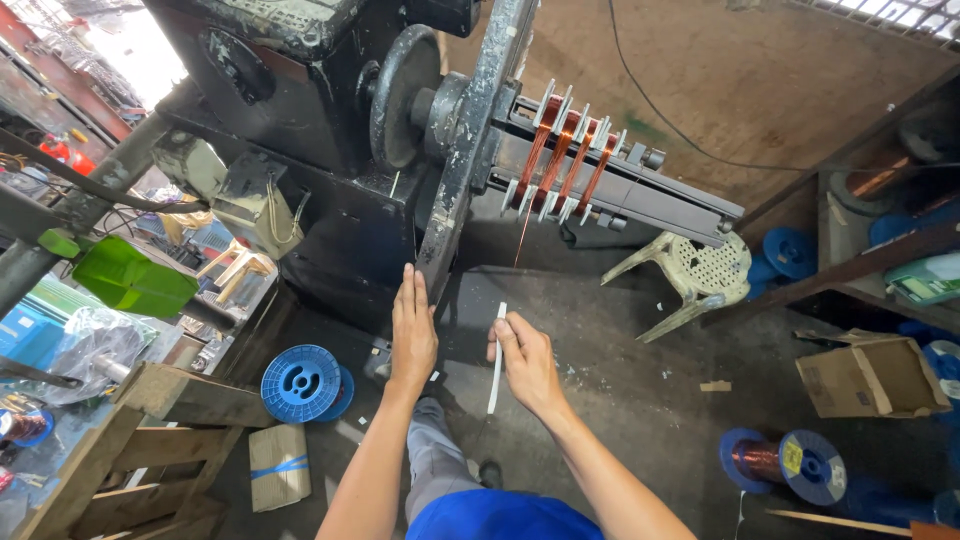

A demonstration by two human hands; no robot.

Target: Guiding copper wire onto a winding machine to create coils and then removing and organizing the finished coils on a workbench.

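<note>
A dark coil-winding machine [300,90] carries a long metal arm [462,150] and a former with copper wire coils [565,155] between white dividers. My left hand [412,335] lies flat with fingers together against the lower end of the arm. My right hand [525,360] pinches a thin white strip [497,365] that stands nearly upright below the coils. A fine copper wire [520,235] hangs down from the coils toward my right hand.
A blue wire spool [303,383] and a taped cardboard package [279,465] lie on the floor at left by a wooden frame [130,450]. At right are an overturned white plastic chair [690,275], a cardboard box [870,378], a copper-wound blue spool [785,462] and shelving [880,200].
</note>
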